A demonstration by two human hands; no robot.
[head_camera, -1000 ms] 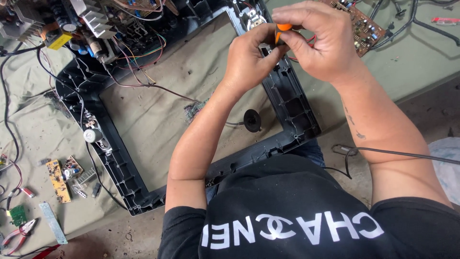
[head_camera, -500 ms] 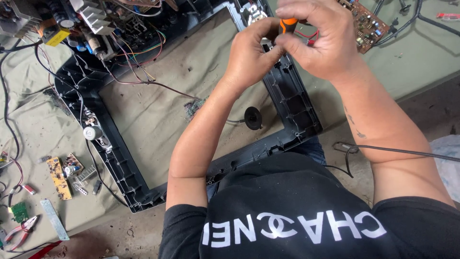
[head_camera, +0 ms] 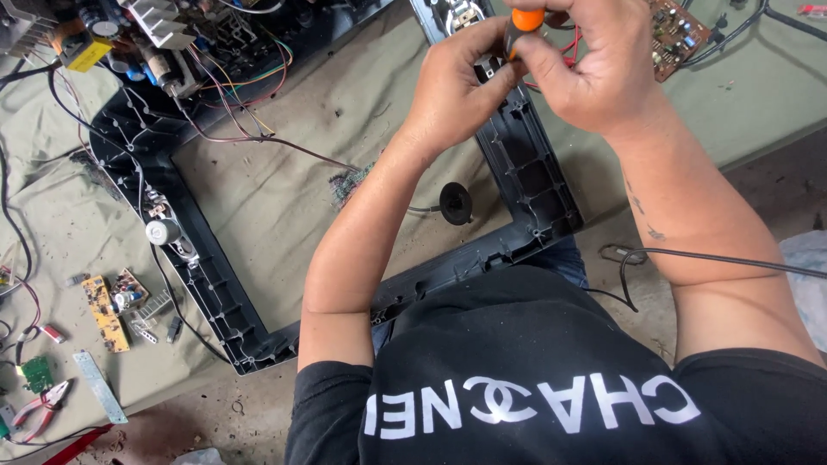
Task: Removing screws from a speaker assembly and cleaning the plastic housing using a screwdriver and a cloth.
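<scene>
Item: orange-handled screwdriver (head_camera: 522,24), gripped by right hand (head_camera: 603,73); left hand (head_camera: 452,95) pinches its shaft. Change: both hands risen slightly above black plastic frame (head_camera: 525,172), grip unchanged.

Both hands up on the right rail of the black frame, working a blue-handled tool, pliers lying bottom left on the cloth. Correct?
Not quite: the head view shows the tool's handle is orange, not blue. The rest stands: the left hand and the right hand meet over the right rail of the black frame, and the pliers lie at the bottom left.
</scene>
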